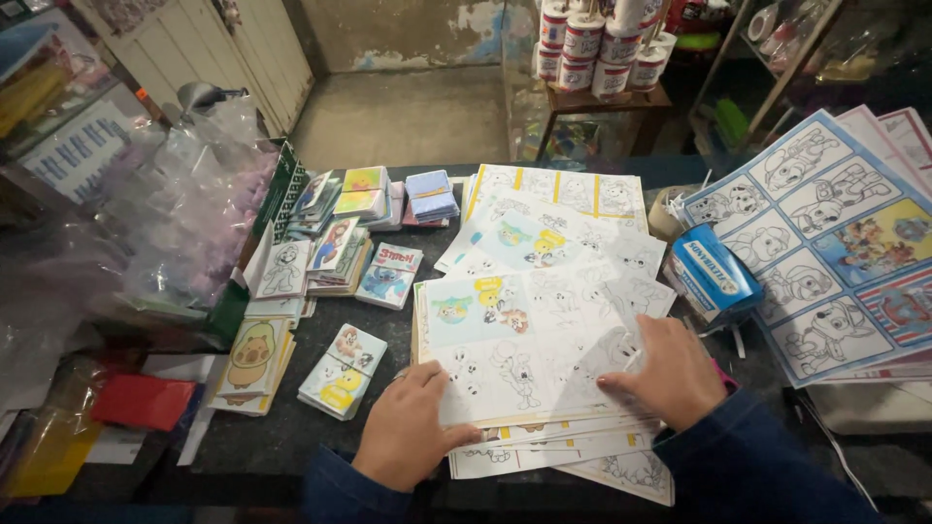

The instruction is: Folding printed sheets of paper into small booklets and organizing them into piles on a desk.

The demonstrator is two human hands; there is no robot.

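Observation:
A stack of cartoon colouring sheets (534,340) in clear sleeves lies on the dark counter (282,437) in front of me. My left hand (408,427) rests flat on the stack's lower left corner, fingers spread. On the stack's right edge, my right hand (670,374) presses down with its fingers on the top sheet. Both sleeves are dark blue. Neither hand grips anything. More colouring sheets (553,223) fan out behind the stack.
Small cartoon notebooks (342,371) and sticker packs (335,247) lie to the left. A blue box (714,277) sits right of the stack, beside large colouring sheets (835,243). Plastic bags (184,213) pile at far left. White cans (597,44) stand on a stool behind.

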